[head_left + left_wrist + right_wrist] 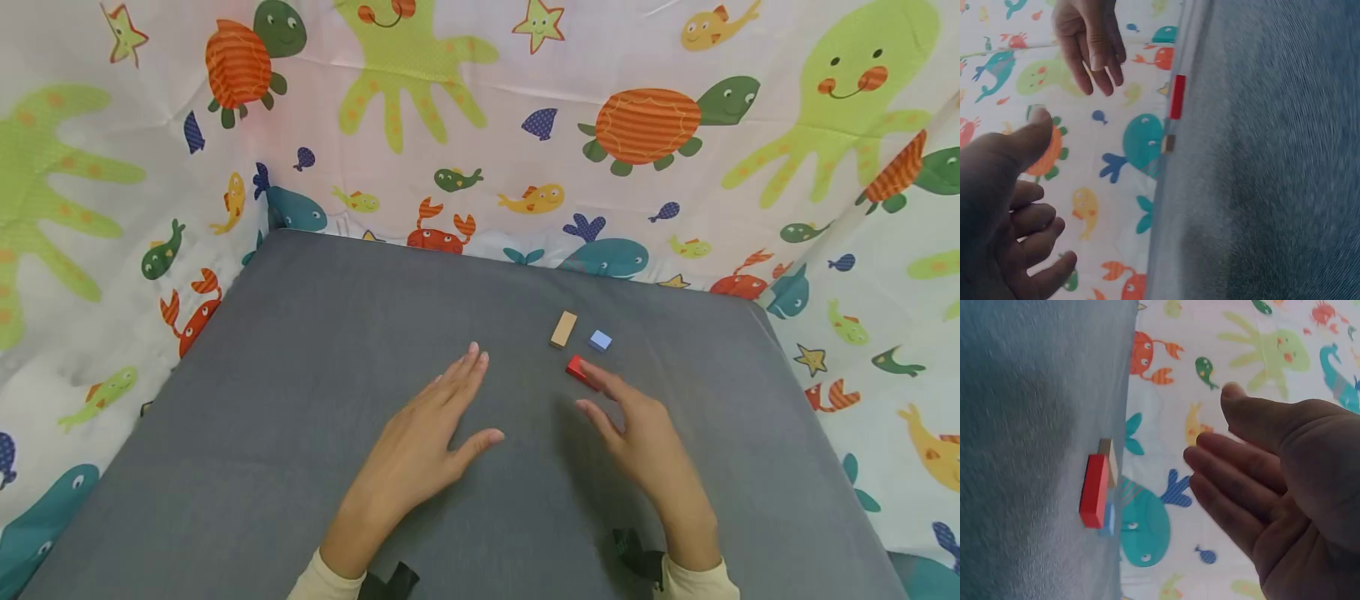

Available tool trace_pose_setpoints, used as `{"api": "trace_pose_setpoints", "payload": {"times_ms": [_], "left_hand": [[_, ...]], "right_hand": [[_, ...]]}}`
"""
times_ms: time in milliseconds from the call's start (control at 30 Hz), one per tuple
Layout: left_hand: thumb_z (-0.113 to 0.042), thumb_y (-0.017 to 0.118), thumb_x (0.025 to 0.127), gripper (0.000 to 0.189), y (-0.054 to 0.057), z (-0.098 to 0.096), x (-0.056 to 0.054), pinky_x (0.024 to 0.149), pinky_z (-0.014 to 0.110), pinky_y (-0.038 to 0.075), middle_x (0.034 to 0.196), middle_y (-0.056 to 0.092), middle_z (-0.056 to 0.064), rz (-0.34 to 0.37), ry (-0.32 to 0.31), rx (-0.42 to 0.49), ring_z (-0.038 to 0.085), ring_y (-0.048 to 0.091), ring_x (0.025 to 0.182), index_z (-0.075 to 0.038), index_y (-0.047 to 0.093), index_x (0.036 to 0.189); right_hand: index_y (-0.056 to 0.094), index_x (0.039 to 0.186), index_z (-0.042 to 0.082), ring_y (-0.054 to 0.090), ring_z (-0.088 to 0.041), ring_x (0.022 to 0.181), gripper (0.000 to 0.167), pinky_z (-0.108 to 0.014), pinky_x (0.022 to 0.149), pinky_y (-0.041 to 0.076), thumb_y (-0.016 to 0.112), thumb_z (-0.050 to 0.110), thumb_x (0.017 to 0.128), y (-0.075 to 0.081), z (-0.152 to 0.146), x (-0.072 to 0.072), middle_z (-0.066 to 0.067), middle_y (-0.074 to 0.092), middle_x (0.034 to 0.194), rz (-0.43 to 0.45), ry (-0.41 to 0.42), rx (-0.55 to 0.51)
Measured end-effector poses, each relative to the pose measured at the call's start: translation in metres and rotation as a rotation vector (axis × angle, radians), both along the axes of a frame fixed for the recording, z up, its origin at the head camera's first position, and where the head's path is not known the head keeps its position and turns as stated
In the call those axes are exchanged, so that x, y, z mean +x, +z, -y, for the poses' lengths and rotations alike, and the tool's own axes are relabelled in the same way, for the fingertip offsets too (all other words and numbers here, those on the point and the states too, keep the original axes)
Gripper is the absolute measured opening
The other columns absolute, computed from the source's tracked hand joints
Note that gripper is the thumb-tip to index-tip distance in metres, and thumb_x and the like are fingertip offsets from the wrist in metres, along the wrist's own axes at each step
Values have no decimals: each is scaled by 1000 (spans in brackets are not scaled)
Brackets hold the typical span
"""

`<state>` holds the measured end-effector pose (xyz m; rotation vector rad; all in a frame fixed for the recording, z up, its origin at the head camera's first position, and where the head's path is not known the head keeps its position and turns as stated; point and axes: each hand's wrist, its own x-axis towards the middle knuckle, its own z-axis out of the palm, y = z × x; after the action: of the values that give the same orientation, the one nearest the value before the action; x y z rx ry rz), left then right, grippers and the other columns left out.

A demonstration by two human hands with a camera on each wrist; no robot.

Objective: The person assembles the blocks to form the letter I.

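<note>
My left hand (pixel 425 442) is held over the grey cloth with its fingers extended and thumb apart, holding nothing. My right hand (pixel 647 433), also with nothing in it, hovers just in front of a red block (pixel 580 371) and hides part of it in the head view. Behind that block lie a tan wooden block (pixel 563 329) and a small blue block (pixel 600 340), each apart from the others. The right wrist view shows the red block (pixel 1094 490) standing clear of the right hand's fingers (pixel 1229 481).
A grey cloth-covered table (pixel 300 350) spreads beneath both hands. Around its back and sides hangs a white curtain (pixel 465 117) printed with sea animals. A dark strap (pixel 637 554) sits at the right wrist, another (pixel 390 582) at the left.
</note>
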<state>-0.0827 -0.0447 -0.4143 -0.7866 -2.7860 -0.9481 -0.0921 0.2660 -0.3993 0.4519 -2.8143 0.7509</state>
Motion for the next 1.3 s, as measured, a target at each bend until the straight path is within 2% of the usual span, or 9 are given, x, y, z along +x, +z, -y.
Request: {"api": "trace_pose_setpoints", "payload": {"times_ms": [167, 267, 367, 500, 633, 800, 1033, 1300], "left_hand": [[-52, 67, 102, 83, -2, -7, -18, 117, 49, 44, 174, 21, -12, 42, -52, 82, 11, 32, 156, -31, 24, 169], [-48, 68, 103, 78, -3, -12, -34, 117, 46, 45, 171, 26, -15, 58, -86, 127, 10, 37, 153, -33, 28, 168], [-45, 68, 104, 73, -5, -19, -52, 118, 44, 44, 169, 33, -11, 56, -120, 155, 11, 41, 151, -31, 34, 167], [-45, 67, 105, 70, -13, -31, -75, 118, 42, 45, 168, 38, -8, 46, -150, 132, 11, 43, 150, -29, 37, 166], [-44, 67, 105, 69, -23, -43, -91, 119, 41, 42, 168, 38, -8, 58, -180, 113, 9, 42, 151, -28, 37, 166], [-45, 67, 104, 71, -30, -57, -110, 121, 41, 40, 167, 39, -5, 91, -217, 98, 11, 41, 151, -26, 38, 166], [-45, 66, 105, 74, -37, -74, -142, 124, 38, 35, 168, 37, 1, 169, -260, 65, 14, 38, 154, -18, 36, 167], [-49, 63, 106, 78, -54, -87, -172, 126, 39, 31, 172, 30, 4, 253, -294, -49, 18, 32, 157, -15, 30, 168]], "right_hand": [[61, 151, 18, 69, -33, 126, 59, -56, 100, 55, 81, 14, 96, 2, -22, -21, -10, 70, 139, 37, 47, -34], [61, 151, 19, 67, -31, 129, 58, -54, 101, 55, 79, 12, 97, 0, -31, -36, -6, 68, 142, 66, 113, -38], [61, 151, 22, 65, -30, 132, 58, -54, 103, 54, 78, 8, 97, -3, -36, -50, -4, 67, 144, 100, 173, -28], [61, 151, 22, 66, -32, 130, 60, -58, 106, 52, 76, 2, 97, -8, -43, -62, -4, 67, 144, 142, 197, -13], [59, 152, 20, 64, -35, 131, 60, -60, 107, 50, 76, 2, 97, -15, -51, -70, -7, 66, 145, 174, 204, 0], [55, 156, 17, 63, -37, 133, 64, -59, 108, 50, 77, 4, 97, -26, -60, -80, -9, 63, 149, 210, 252, 6], [46, 162, 16, 64, -36, 128, 72, -59, 107, 49, 71, -5, 97, -33, -66, -91, -10, 56, 156, 191, 334, 46], [43, 163, 15, 57, -36, 135, 70, -61, 112, 44, 66, -5, 100, -35, -73, -95, -11, 47, 164, 326, 343, 79]]}}
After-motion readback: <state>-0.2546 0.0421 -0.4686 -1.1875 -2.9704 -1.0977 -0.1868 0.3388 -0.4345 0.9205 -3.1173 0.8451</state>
